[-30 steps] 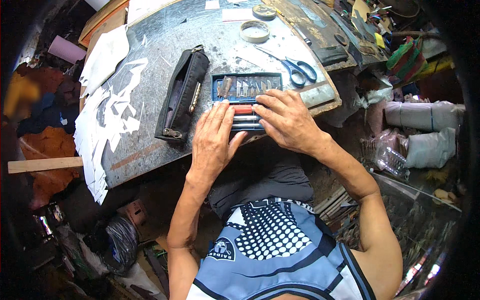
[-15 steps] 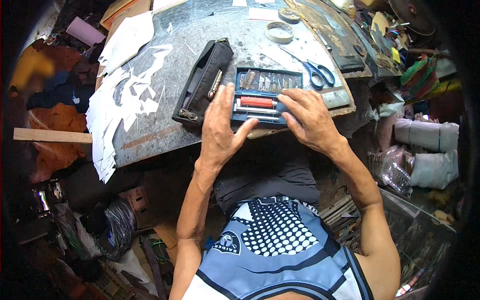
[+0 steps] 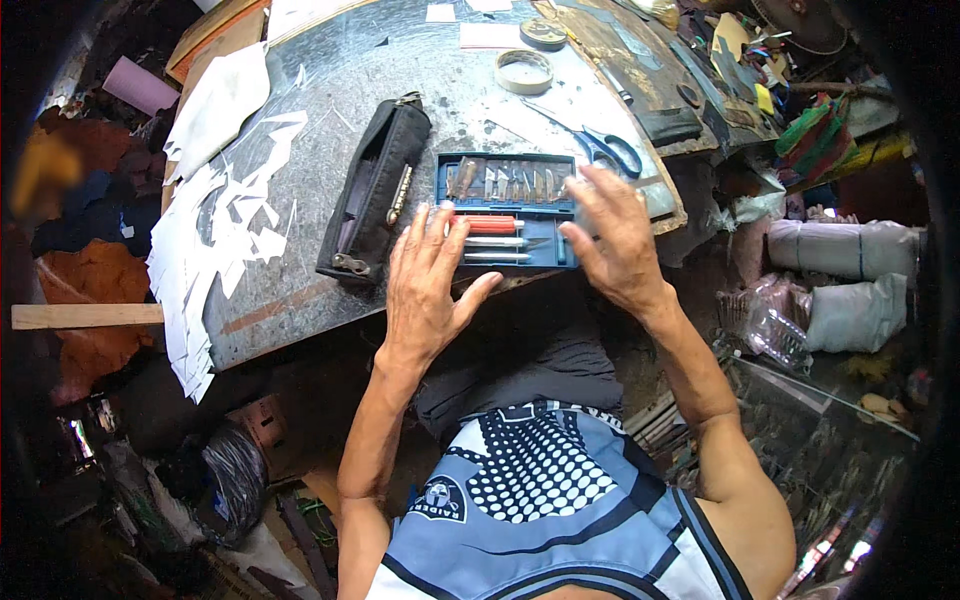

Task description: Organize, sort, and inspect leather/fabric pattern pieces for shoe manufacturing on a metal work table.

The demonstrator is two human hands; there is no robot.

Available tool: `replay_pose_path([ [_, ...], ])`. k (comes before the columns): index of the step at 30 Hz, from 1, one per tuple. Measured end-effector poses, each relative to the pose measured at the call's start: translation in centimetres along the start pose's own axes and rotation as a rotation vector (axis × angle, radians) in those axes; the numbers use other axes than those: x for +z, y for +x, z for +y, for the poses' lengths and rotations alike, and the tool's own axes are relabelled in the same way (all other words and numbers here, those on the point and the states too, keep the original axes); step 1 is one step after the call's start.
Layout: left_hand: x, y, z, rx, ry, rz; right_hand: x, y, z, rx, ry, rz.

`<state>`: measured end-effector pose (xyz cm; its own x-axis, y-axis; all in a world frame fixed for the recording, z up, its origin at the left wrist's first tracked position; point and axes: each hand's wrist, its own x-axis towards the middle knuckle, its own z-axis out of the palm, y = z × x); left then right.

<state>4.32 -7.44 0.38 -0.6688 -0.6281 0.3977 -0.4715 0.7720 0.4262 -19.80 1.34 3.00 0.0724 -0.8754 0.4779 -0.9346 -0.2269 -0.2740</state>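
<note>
An open blue hobby-knife case lies at the table's near edge. Several small blades fill its upper half. The lower half holds a red knife handle and silver knife handles. My left hand rests over the case's left end, its fingertips by the red handle and its thumb spread away. At the right end is my right hand, raised, slightly blurred, fingers apart and nothing visible between them. A black zippered pouch stands unzipped to the left of the case, with a folding metal tool along its side.
Blue-handled scissors lie beyond the case, near a roll of tape. Cut white scraps hang over the table's left edge. At the back right sits a worn board with a dark piece on it.
The whole view has shifted, moving the table slightly leftward. My right hand has risen off the case's right edge, and my left thumb has come away from the case's lower part.
</note>
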Motion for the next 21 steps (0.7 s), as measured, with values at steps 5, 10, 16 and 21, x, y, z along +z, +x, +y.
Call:
replay_pose_path([
  [5, -0.2, 0.0, 0.9, -0.093, -0.049, 0.060, 0.4, -1.2, 2.1, 0.318, 0.207, 0.178],
  [10, -0.1, 0.2, 0.9, -0.141, 0.019, 0.019, 0.6, 1.3, 3.1, 0.422, 0.294, 0.110],
  [16, 0.1, 0.4, 0.7, -0.148, 0.017, 0.012, 1.3, 2.9, 3.0, 0.388, 0.276, 0.077],
  [21, 0.3, 0.6, 0.7, -0.142, -0.011, 0.022, 1.4, 2.8, 3.1, 0.349, 0.155, 0.058],
])
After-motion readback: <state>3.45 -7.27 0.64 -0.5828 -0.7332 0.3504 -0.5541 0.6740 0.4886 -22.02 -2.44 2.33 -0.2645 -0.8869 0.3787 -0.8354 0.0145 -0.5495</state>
